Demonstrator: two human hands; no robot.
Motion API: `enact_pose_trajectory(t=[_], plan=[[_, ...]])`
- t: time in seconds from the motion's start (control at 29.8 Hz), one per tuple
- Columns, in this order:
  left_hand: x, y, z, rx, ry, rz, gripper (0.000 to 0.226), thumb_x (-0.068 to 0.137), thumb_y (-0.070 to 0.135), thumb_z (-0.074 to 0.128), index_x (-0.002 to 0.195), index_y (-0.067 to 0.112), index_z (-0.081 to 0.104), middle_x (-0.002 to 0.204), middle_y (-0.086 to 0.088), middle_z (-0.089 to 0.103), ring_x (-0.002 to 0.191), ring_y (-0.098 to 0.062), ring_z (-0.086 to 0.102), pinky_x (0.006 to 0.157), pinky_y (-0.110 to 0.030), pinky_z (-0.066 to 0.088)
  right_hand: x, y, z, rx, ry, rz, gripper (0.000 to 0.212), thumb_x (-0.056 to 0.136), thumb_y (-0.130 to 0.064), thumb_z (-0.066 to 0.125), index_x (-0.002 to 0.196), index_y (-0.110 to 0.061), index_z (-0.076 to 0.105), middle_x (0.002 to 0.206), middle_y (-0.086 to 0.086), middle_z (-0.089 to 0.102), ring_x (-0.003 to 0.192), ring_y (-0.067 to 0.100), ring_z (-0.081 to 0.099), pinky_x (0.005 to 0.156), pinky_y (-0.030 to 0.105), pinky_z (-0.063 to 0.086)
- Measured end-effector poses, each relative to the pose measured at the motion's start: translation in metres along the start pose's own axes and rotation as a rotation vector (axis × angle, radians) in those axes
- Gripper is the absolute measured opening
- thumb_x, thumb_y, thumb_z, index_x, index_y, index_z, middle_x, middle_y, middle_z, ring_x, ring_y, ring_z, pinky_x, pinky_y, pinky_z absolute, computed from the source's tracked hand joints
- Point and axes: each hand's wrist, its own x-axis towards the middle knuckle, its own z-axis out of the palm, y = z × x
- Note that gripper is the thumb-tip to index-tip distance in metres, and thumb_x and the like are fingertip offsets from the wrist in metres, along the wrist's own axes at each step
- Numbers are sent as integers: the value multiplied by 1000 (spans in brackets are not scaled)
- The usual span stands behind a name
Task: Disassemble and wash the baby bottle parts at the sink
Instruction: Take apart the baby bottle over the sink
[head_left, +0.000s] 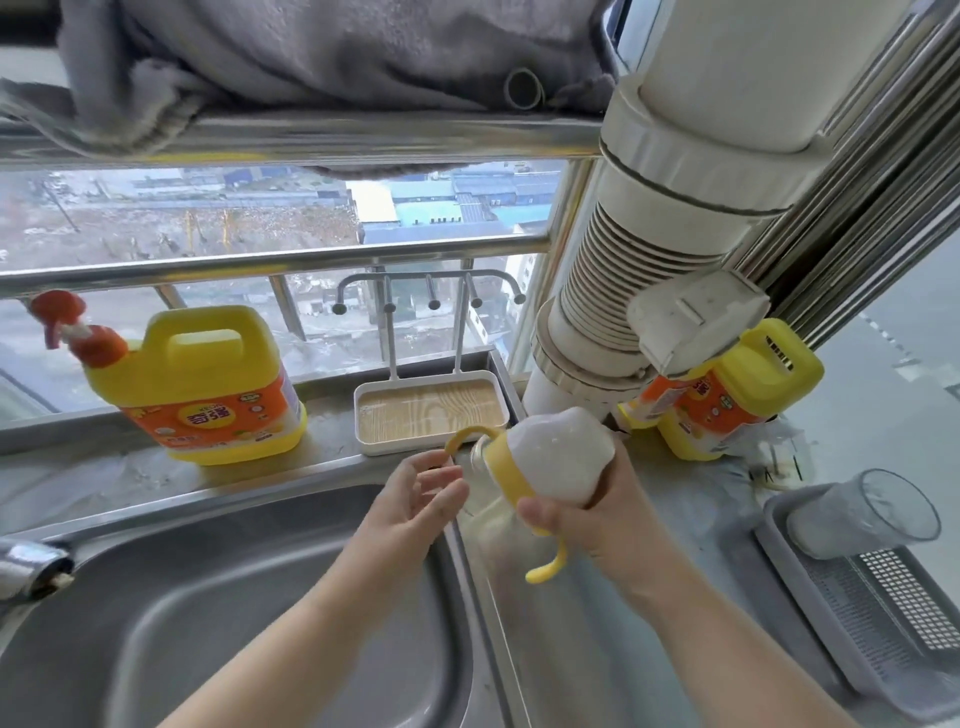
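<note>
— Where is the baby bottle (524, 467)?

— Tilted over the sink's (270, 597) right rim; the right hand (587, 514) grips its cloudy cap, and the left hand (415, 499) hovers beside it, fingers loosely spread, holding nothing.

— What crowds it?

— A tray (431, 415) just beyond, a white pipe (649, 291) far right, detergent jugs (202, 384) on the ledge, and a basket (857, 587) to the right. The basin lies open on the left.
</note>
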Motion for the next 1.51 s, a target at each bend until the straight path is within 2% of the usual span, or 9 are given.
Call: enact_pose_trajectory(t=[0.17, 0.27, 0.4, 0.54, 0.67, 0.81, 0.91, 1.28, 1.51], plan=[[-2, 23, -30, -62, -156, -168, 109, 31, 81, 72, 126, 35, 43, 113, 10, 68, 107, -10, 63, 96, -40, 43, -12, -9, 28, -28, -163, 17, 89, 40, -24, 89, 118, -34, 48, 109, -8, 63, 98, 7, 63, 74, 23, 52], [-16, 36, -52, 85, -206, -77, 81, 51, 73, 71, 118, 29, 56, 108, 2, 70, 105, -18, 64, 96, -42, 47, -20, -18, 44, -45, -300, 40, 89, 48, -12, 88, 124, -29, 45, 117, 0, 58, 102, 10, 61, 77, 24, 53], [-32, 49, -73, 353, -248, 27, 37, 84, 50, 55, 89, 14, 63, 69, 7, 66, 72, -11, 61, 77, -28, 51, -30, -25, 55, -121, -390, 94, 98, 46, -22, 88, 130, -35, 38, 123, 1, 52, 108, 15, 59, 83, 31, 54], [-47, 58, -81, 408, -237, 10, 30, 95, 33, 49, 75, 11, 56, 61, 1, 53, 60, -12, 51, 73, -34, 48, -41, -27, 67, -125, -405, 138, 100, 43, -24, 84, 130, -38, 35, 123, 0, 54, 110, 17, 58, 86, 32, 53], [-62, 56, -82, 256, -121, -16, 31, 92, 30, 56, 67, 13, 52, 58, 1, 47, 55, -15, 42, 60, -34, 39, -52, -24, 88, -45, -320, 138, 95, 46, -31, 82, 131, -32, 38, 122, 5, 56, 106, 17, 61, 77, 27, 53], [-81, 45, -64, 322, 113, 134, 47, 86, 41, 62, 54, 14, 40, 49, 11, 33, 47, -7, 31, 49, -19, 27, -63, -16, 119, 58, 37, 111, 87, 39, -60, 78, 114, -21, 58, 105, 10, 67, 93, 25, 66, 61, 35, 54], [-88, 36, -61, 205, 139, 124, 57, 84, 47, 58, 59, -1, 42, 52, 1, 31, 49, -14, 27, 49, -27, 24, -70, -13, 130, 70, 192, 71, 73, 37, -54, 77, 103, -25, 61, 98, 3, 69, 91, 23, 67, 75, 45, 57], [-80, 40, -66, -46, -117, -201, 42, 96, 29, 48, 56, 18, 39, 46, 4, 23, 39, -9, 16, 35, -17, 17, -71, -25, 92, -114, -204, -75, 67, 44, -35, 77, 108, -25, 58, 106, 3, 66, 95, 18, 64, 78, 33, 56], [-65, 14, -67, 163, -43, -131, 29, 95, 30, 50, 80, 5, 54, 48, 5, 28, 39, -9, 23, 39, -18, 23, -53, 3, 57, 121, 35, 0, 63, 46, -44, 80, 105, -31, 62, 100, -3, 68, 92, 15, 66, 72, 28, 54]])
